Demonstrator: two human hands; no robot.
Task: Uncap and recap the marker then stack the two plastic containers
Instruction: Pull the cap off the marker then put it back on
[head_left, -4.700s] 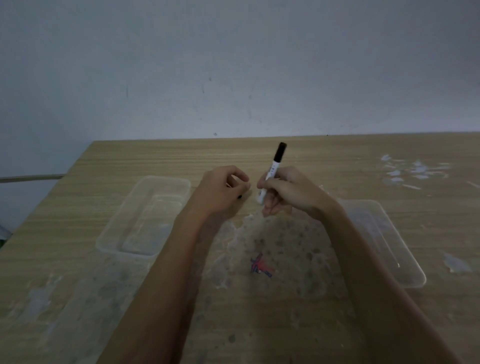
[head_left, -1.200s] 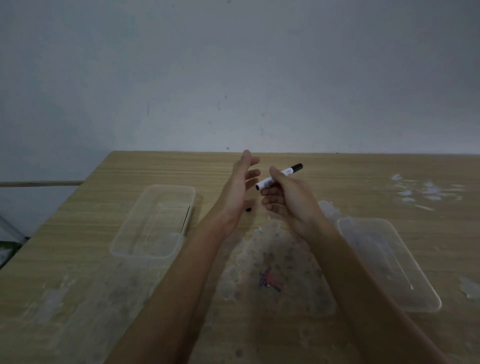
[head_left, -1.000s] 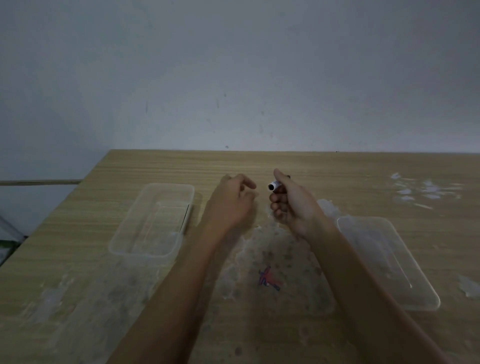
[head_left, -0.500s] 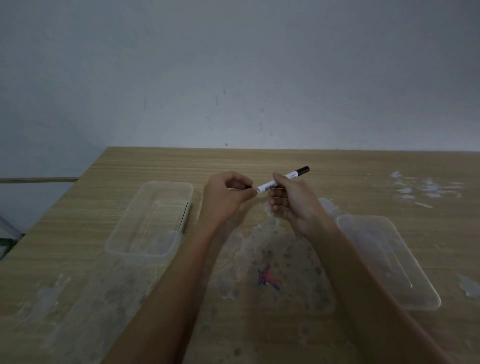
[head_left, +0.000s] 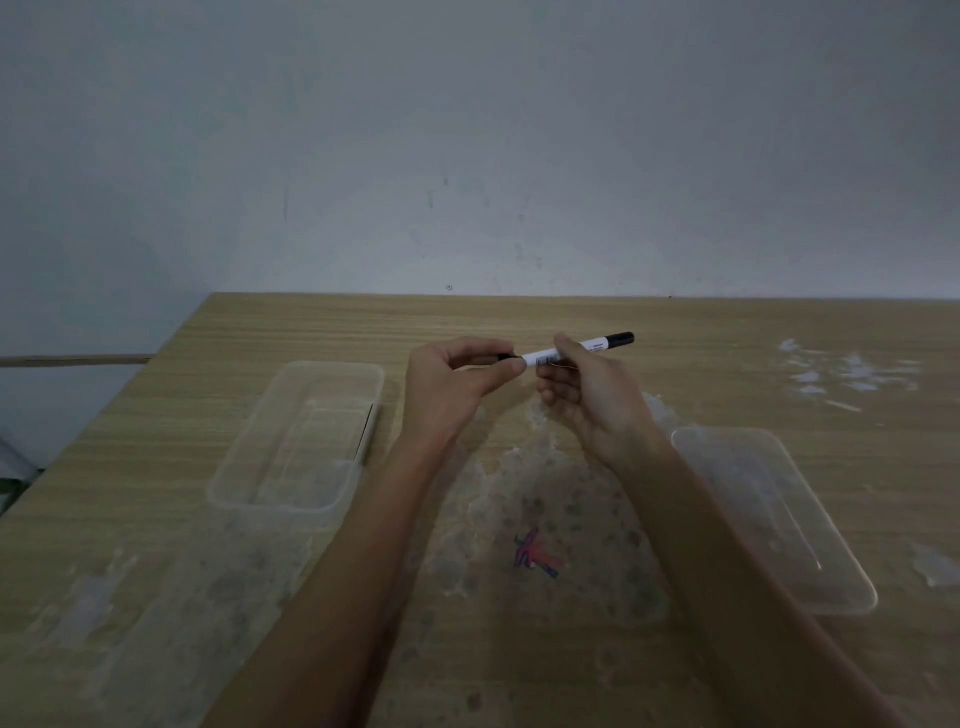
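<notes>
Right now the marker (head_left: 569, 350) lies nearly level above the surface (head_left: 519, 322), its long axis running between both hands. The right hand (head_left: 587, 395) grips the barrel; the left hand (head_left: 457, 374) pinches the dark cap end. Both containers (head_left: 298, 441) (head_left: 769, 514) sit apart, one each side of the marker.

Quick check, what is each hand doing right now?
Left hand: closed, pinching the black cap end of the marker.
Right hand: closed on the marker's white barrel.
</notes>
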